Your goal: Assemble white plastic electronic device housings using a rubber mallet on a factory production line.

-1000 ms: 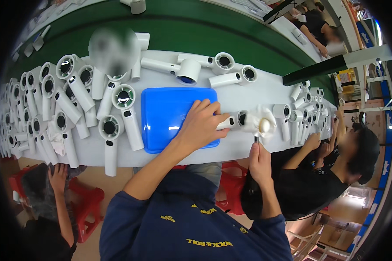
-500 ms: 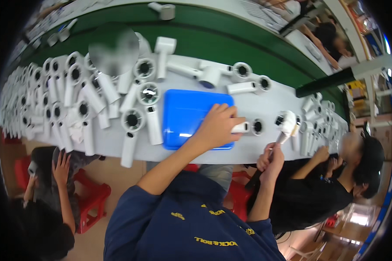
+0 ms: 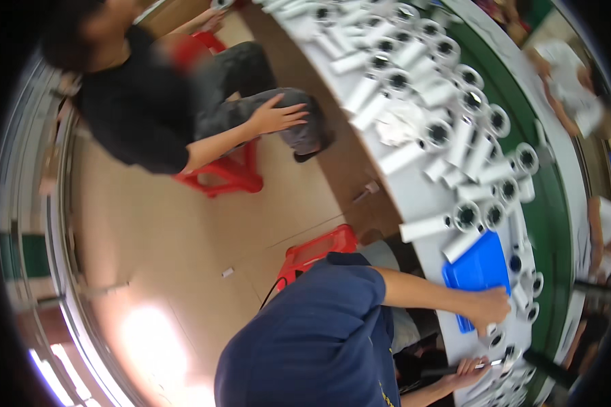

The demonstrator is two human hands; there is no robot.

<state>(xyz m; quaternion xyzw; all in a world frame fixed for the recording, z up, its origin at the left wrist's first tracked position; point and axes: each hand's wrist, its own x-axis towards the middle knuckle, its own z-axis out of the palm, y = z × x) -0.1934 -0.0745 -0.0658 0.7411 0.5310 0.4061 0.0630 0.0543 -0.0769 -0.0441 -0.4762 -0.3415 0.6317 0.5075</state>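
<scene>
Fingers of the left hand [image 3: 490, 309] wrapped round a white handheld fan [image 3: 491, 330], over the blue tray's [image 3: 478, 263] end; right hand's [image 3: 471, 372] gripping a dark-handled tool [image 3: 438, 372]. White tabletop [image 3: 457, 346] crowded with more fans [image 3: 438, 133], plus a crumpled white cloth [image 3: 398, 123]. Green strip [image 3: 552, 203] along the far side. Room: pale floor [image 3: 244, 224], red stool [image 3: 304, 252], seated co-worker [image 3: 139, 112], hand on knee.

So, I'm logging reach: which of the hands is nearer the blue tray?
Left: the left hand is over the tray; the right hand is farther off, holding a dark tool.
</scene>
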